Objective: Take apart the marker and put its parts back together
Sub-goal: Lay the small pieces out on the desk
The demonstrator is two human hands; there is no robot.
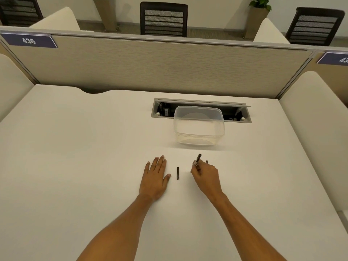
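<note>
Forearms: both of mine reach in from the bottom edge across the white worktop, nearest the camera.
Left hand: I see it lying flat, palm down on the worktop, fingers stretched out and close together, holding nothing.
Rod: thin, dark, lying on the worktop between my hands, pointing away from me; just beside the left thumb, not touching either hand. It looks like the marker's inner part, though it is too small to be sure.
Right hand: knuckles up, fingers curled shut around the marker body.
Marker body: dark, gripped near its lower end, tilted up and away from me, its far end sticking out past the fingers.
Small piece: dark, just beyond the right hand's knuckles, partly hidden; I cannot tell what it is.
Tub: clear plastic, no lid, standing further back, well apart from the hands, overlapping the cable hatch.
Cable hatch: open grey recess in the worktop behind the tub.
Partition: beige, along the far edge, with a blue tag reading 436 at its left.
</note>
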